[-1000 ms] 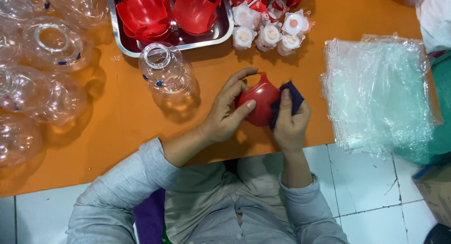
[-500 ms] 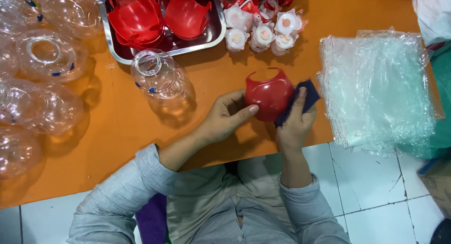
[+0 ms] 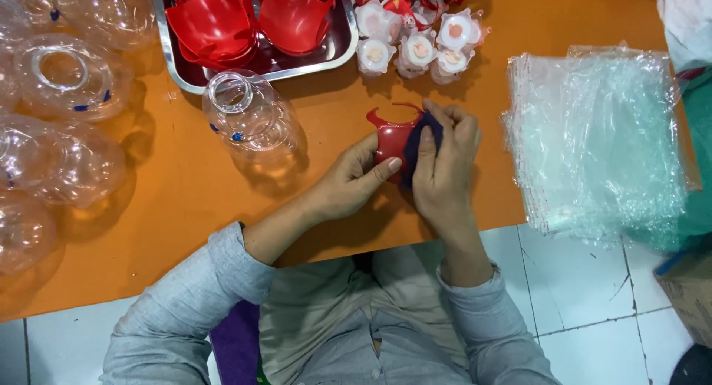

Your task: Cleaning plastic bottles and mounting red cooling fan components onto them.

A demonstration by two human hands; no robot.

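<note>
Left hand (image 3: pixel 354 179) cradles red cup (image 3: pixel 391 138); right hand (image 3: pixel 443 162) presses dark cloth (image 3: pixel 419 142) on it

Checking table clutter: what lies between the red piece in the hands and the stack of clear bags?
In the head view, only bare orange table separates the red piece from the stack of clear bags, apart from the right hand pressing a dark cloth on it.

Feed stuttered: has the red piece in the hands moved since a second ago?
Yes. The red piece has gone up the picture, away from the table's near edge toward the steel tray, with the dark cloth on it.
</note>
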